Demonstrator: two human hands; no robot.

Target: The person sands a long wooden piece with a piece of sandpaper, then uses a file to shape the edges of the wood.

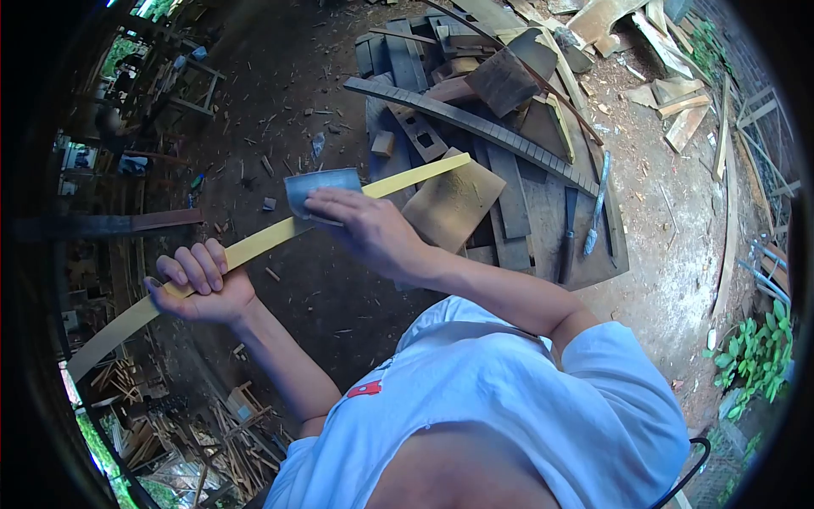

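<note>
- the yellow strip (pixel 263 242) looks thin and light, probably springy. it already bows along its length, so i'd guess it flexes easily and could snap if bent hard
- best hold seems to be the one in use: gripped round the lower part, with the far end propped on something
- left hand (pixel 199 284) has all its fingers wrapped tight round the strip near its lower end
- right hand (pixel 369 231) is further up, fingers closed over a metal scraper (pixel 318 188) that's pressed flat against the strip
- looks-wise the strip is pale yellow, long, narrow and smooth-faced, wider than it is thick. can't tell from this fisheye view if the edges are finished
- it runs diagonally from lower left up to the wood pile (pixel 509 170), where its far tip rests on a tan board
- the dirt ground (pixel 280 102) underneath is littered with chips and offcuts
</note>
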